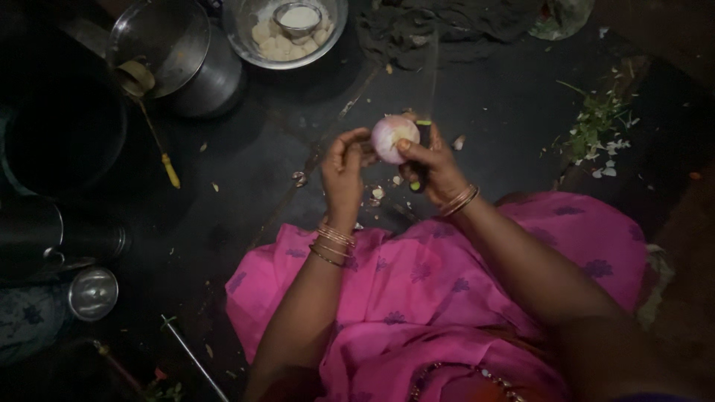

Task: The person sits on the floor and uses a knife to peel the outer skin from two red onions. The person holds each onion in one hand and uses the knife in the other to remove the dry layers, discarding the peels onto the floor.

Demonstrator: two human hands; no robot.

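Onion: I see the peeled onion (393, 138) held above the dark floor (246, 171), mid-frame.
Right hand: my right hand (432, 167) grips onion and knife (423, 152).
Left hand: my left hand (344, 173) pinches the onion's side.
Bowl: steel bowl (246, 41), far edge, holds pale chunks and a small cup (297, 16).
Pot: steel pot (175, 56) beside it; contents unclear.

floor (246, 160): dark, peel-littered | light: dim | steel pots (179, 56): upper left

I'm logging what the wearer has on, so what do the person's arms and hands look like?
Both arms are bare, with no sleeves or gloves. The left hand has a stack of thin gold-coloured bangles at the wrist; the right hand has a few similar ones. No rings can be made out in the dim light.
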